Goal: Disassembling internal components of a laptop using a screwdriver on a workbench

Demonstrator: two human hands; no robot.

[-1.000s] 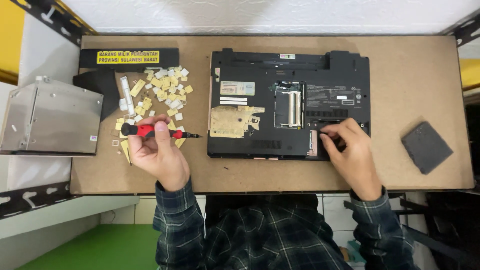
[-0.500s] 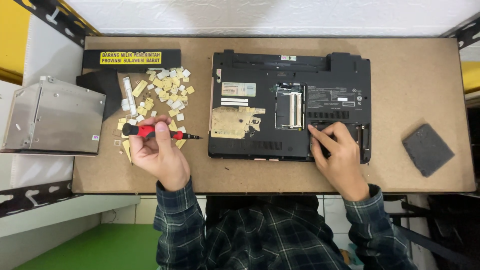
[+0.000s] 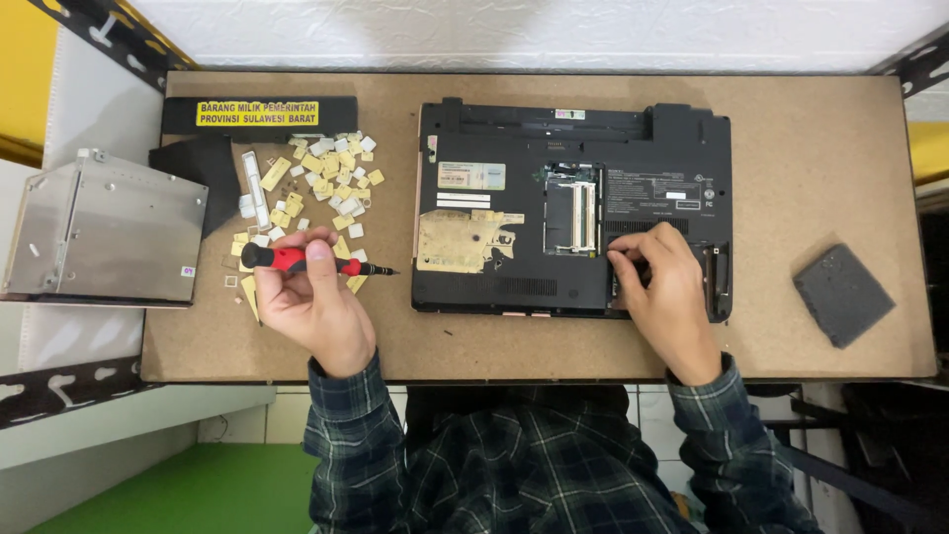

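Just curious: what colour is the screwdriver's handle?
Red with a black end, on the screwdriver in the left hand; head view.

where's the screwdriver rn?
Head view, left side: the red-handled screwdriver lies across the left hand, tip pointing right toward the upturned laptop, just below the pile of yellowed keycaps.

a repair workshop: opened laptop [image 3: 573, 208], screwdriver [image 3: 306, 261], loose keycaps [image 3: 316, 188] on a fibreboard bench [image 3: 811, 148].

Two bare hands, left hand [image 3: 314, 302] and right hand [image 3: 670, 287]. Long sleeves in dark blue-green plaid flannel. Cuffs reach the wrists
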